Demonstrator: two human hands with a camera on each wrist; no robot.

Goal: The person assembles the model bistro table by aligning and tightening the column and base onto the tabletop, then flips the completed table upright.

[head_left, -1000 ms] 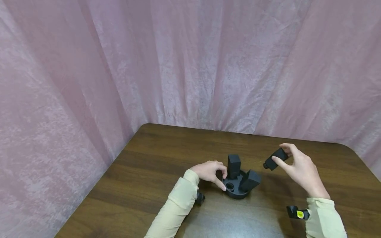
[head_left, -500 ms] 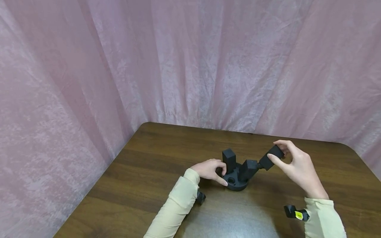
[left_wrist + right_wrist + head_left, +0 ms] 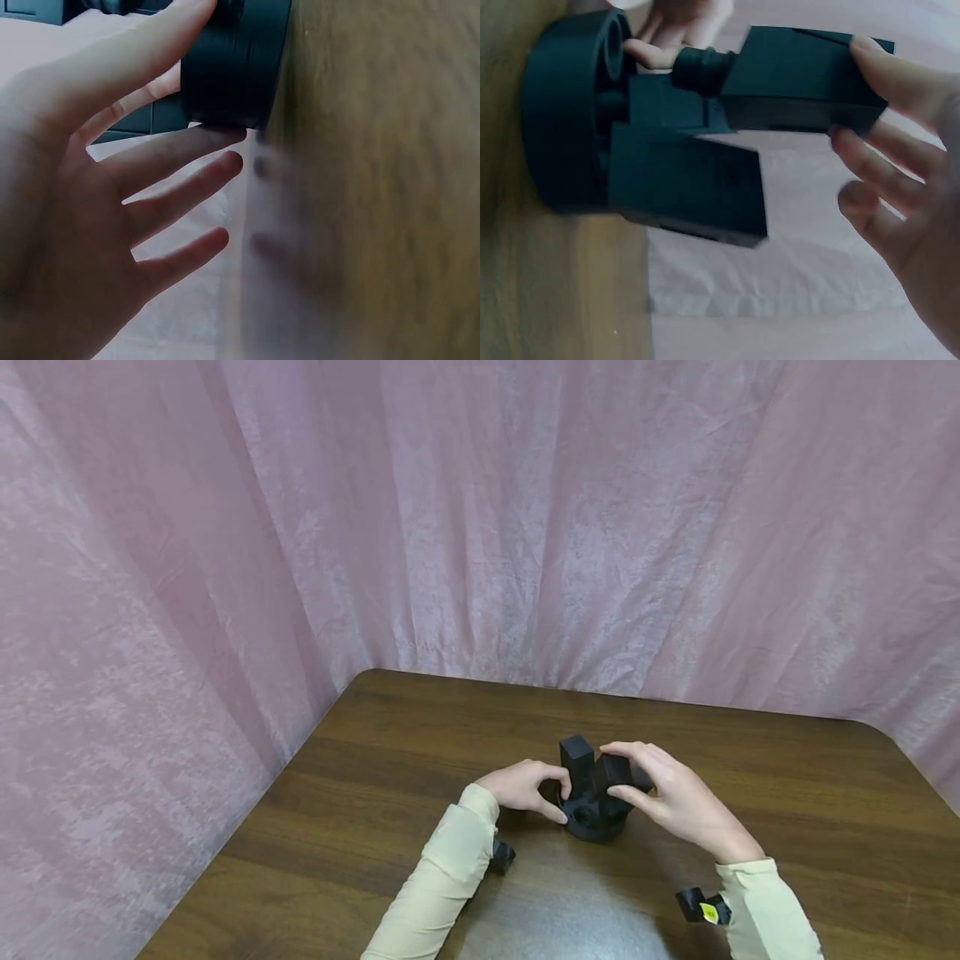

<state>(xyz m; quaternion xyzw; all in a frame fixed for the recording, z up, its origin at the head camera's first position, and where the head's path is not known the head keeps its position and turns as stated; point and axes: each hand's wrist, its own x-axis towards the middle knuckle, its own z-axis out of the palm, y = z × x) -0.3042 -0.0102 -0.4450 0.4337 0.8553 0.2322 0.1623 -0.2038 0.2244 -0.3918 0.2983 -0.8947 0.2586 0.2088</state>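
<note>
A black round base (image 3: pixel 595 832) with a round hole in its top stands on the table. My left hand (image 3: pixel 525 786) holds its left side between thumb and fingers; in the left wrist view the other fingers are spread beside it. In my right hand (image 3: pixel 675 797) is a black rectangular block (image 3: pixel 802 79), pinched at one end. Its ridged round neck (image 3: pixel 697 69) points toward the base but is apart from it. Two similar blocks sit in the base: one upright (image 3: pixel 576 756), the other leaning outward (image 3: pixel 690 184), mostly hidden behind my right hand and the held block in the head view.
The brown wooden table (image 3: pixel 405 735) extends around the base, with rounded far corners. A pink curtain (image 3: pixel 480 527) hangs behind and to the left of it. Each wrist carries a small black camera, one of them with a yellow label (image 3: pixel 708 912).
My right hand has carried the block left, from the right of the base to above it. The base has shifted slightly away from me, my left hand staying on it.
</note>
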